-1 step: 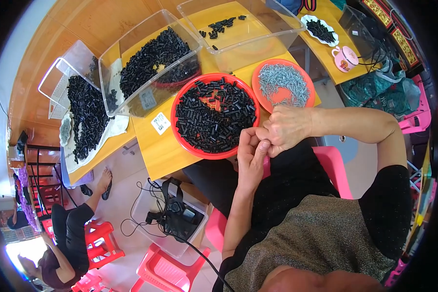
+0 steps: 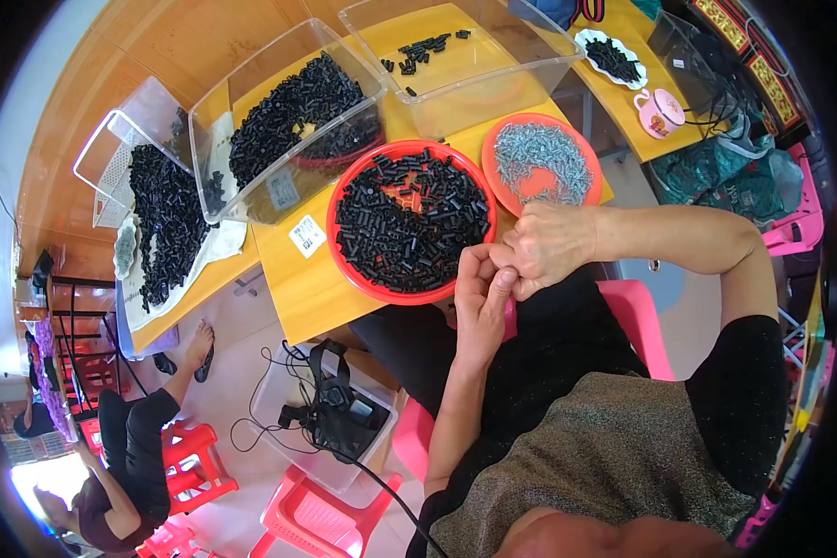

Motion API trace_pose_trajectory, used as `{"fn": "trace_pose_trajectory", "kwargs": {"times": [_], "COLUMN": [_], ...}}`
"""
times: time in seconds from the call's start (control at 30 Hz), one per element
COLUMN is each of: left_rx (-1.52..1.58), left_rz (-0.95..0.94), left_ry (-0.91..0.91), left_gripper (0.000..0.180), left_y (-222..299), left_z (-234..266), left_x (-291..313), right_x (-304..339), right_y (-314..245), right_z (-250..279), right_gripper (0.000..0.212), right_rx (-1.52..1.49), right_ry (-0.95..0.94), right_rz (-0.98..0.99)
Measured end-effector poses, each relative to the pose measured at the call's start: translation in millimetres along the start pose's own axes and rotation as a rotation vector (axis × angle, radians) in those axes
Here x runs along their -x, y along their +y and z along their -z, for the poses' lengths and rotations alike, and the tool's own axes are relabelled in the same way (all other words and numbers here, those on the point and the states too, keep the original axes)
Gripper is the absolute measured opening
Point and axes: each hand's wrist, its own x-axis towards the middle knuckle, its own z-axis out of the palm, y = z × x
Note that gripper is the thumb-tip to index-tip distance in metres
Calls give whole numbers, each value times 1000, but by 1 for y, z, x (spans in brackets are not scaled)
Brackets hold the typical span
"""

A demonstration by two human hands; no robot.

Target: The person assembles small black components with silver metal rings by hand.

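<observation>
My left hand [image 2: 480, 312] and my right hand [image 2: 551, 249] meet fingertip to fingertip over my lap, just off the table's near edge. Both have their fingers closed; whatever they pinch is hidden between them. A red round basin [image 2: 337, 244] full of short black cylindrical pieces [image 2: 409, 228] stands left of my hands. Beyond my right hand lies an orange-red plate [image 2: 578, 136] with a heap of small silvery metal pieces, perhaps screws [image 2: 541, 158].
A clear bin [image 2: 284, 191] of black pieces and another clear bin [image 2: 493, 79] with several stand behind. More black pieces [image 2: 163, 223] cover a white cloth at left. A pink lidded cup [image 2: 660, 112] is far right. Someone [image 2: 121, 465] sits at lower left; a pink stool [image 2: 321, 516] is nearby.
</observation>
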Motion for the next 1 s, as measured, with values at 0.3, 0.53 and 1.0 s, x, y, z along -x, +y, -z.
{"fn": "trace_pose_trajectory", "kwargs": {"times": [0.3, 0.53, 1.0], "left_rx": [-17, -63, 14], "left_rz": [28, 33, 45], "left_ry": [87, 164, 308], "left_gripper": [27, 28, 22], "left_y": [5, 12, 11], "left_z": [5, 10, 20], "left_x": [-3, -4, -7], "right_x": [-18, -39, -99], "right_y": [46, 112, 82], "right_z": [44, 97, -70], "right_gripper": [26, 28, 11], "right_rx": [202, 414, -12], "right_ry": [350, 583, 378], "right_rz": [-80, -476, -387]}}
